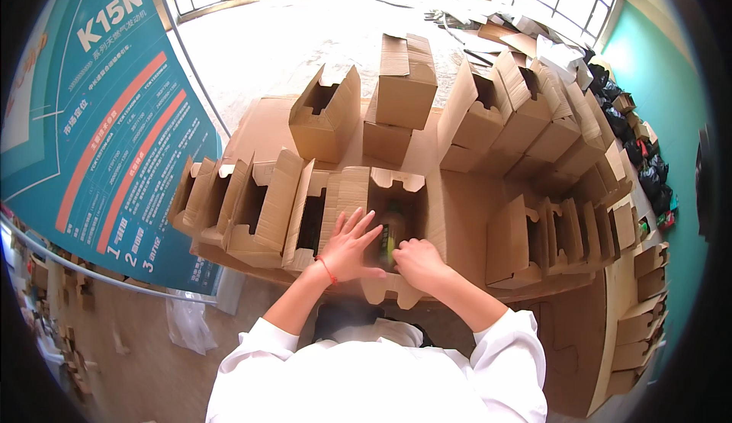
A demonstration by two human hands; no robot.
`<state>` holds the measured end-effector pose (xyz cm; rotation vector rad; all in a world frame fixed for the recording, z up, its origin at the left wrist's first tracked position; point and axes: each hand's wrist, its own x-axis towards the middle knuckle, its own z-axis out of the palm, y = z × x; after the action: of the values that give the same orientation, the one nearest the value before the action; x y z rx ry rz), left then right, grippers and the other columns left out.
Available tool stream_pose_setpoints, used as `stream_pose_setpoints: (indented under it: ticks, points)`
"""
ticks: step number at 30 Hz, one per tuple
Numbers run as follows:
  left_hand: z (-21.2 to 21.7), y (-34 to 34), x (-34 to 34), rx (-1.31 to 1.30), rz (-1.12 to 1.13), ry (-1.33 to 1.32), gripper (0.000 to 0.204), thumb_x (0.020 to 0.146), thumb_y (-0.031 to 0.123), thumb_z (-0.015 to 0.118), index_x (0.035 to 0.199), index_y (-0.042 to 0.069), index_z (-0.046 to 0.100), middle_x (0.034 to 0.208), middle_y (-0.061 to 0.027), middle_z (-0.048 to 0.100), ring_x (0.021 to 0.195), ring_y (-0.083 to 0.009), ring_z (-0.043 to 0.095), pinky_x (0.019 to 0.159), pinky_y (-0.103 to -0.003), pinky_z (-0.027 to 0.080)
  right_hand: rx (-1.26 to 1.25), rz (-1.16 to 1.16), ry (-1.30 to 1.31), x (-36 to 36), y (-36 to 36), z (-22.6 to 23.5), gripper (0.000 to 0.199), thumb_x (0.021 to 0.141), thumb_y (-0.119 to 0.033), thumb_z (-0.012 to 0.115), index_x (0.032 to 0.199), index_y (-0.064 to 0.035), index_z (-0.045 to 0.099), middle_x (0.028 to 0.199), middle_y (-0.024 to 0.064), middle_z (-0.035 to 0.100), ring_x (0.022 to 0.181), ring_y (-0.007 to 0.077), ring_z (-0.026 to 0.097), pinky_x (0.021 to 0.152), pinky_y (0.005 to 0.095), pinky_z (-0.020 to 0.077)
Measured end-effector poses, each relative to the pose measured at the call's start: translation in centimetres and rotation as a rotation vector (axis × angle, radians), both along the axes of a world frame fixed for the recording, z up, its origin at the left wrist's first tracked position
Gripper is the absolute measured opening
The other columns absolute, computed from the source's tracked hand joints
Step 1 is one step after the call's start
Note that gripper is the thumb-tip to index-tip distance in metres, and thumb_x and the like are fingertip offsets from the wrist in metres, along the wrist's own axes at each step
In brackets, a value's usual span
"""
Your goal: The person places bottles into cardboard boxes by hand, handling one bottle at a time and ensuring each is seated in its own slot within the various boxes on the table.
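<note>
An open cardboard box stands in front of me at the table's near edge, its notched flaps folded outward. Inside it is a bottle with a green and yellow label, partly in shadow. My left hand, with a red string on the wrist, is spread over the box's left side, fingers stretched out and holding nothing. At the near right of the opening, my right hand has its fingers curled together beside the bottle. Whatever is between those fingers is hidden.
Open cardboard boxes stand left, behind and right on the cardboard-covered table. A tall blue banner leans at the left. Dark bags line the green wall. A clear plastic bag lies on the floor.
</note>
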<state>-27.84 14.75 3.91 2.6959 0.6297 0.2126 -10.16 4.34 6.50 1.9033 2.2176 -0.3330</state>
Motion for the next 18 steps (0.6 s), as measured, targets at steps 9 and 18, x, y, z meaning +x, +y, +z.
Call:
stream_pose_setpoints:
  ticks: [9,18]
  points:
    - [4.7,-0.3,-3.2,-0.111,-0.034,0.083,0.108,0.062,0.038,0.084,0.15,0.018,0.024,0.154,-0.0249,0.009,0.144,-0.04,0.007,0.117,-0.046,0.009,0.147,-0.099,0.361,4.5,-6.2,5.6,0.082,0.067,-0.027,0.082,0.138,-0.0115,0.043,0.139,0.0166,0.043,0.135,0.0311,0.034,0.118,0.0433,0.0164]
    - [3.8,-1.1,-3.1,-0.177,0.049,-0.176,0.117,0.058,0.021,0.089,0.151,0.016,0.019,0.154,-0.0251,-0.005,0.143,-0.0433,0.006,0.114,-0.047,0.023,0.37,-0.216,0.499,4.1,-6.8,4.0,0.104,0.06,-0.023,0.087,0.147,-0.0149,0.03,0.155,0.0158,0.017,0.143,0.0331,0.017,0.116,0.0433,0.0221]
